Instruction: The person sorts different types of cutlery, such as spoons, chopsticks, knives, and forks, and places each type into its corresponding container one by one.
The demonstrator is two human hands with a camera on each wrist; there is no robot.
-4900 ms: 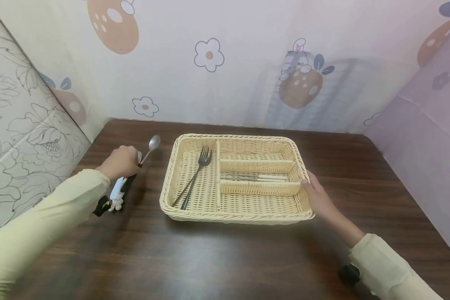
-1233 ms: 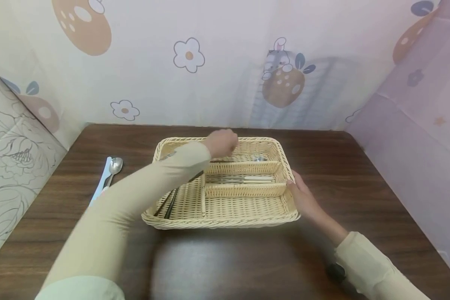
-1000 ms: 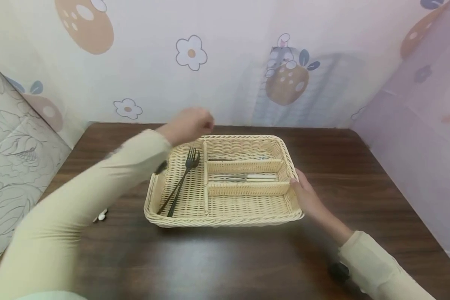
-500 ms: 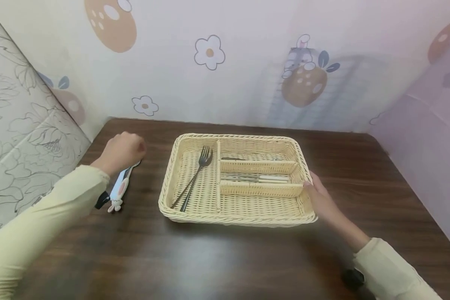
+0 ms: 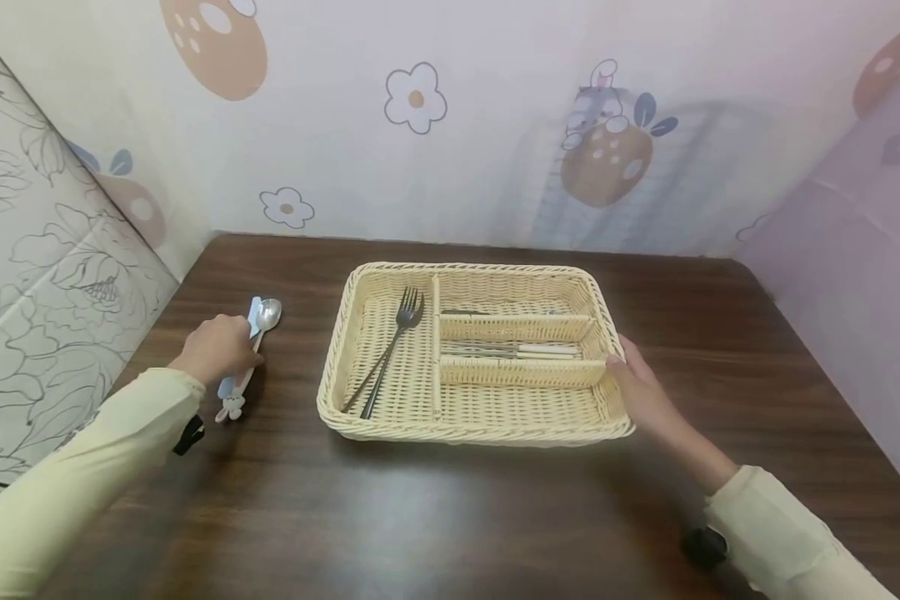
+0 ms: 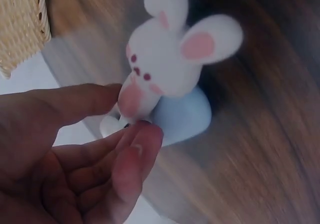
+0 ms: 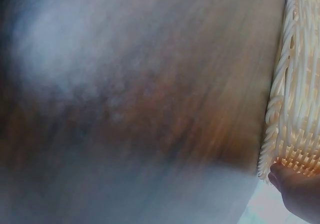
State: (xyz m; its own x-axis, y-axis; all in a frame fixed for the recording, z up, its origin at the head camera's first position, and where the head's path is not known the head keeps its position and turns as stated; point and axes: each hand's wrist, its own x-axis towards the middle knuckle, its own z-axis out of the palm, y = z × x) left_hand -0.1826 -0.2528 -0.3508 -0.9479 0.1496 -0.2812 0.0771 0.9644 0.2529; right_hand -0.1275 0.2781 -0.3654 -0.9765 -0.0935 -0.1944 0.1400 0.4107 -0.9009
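Note:
My left hand is at the left of the table, with thumb and forefinger around the handle of a silver spoon. The handle ends in a white rabbit figure, which fills the left wrist view. Under the spoon lies a light blue case, largely covered by the hand in the head view. My right hand holds the right rim of a wicker cutlery basket, thumb over the edge. Only part of that hand shows in the right wrist view, at the lower right corner.
A dark fork crosses another dark utensil in the basket's left compartment. White-handled utensils lie in the middle right slot. A dark-handled utensil lies in the upper slot, partly hidden by the divider. Patterned wall coverings border the table.
My left hand held a spoon at the left, then reached over the upper slot, where a utensil now lies. It has since come back left and down onto the rabbit spoon. My right hand stays on the basket.

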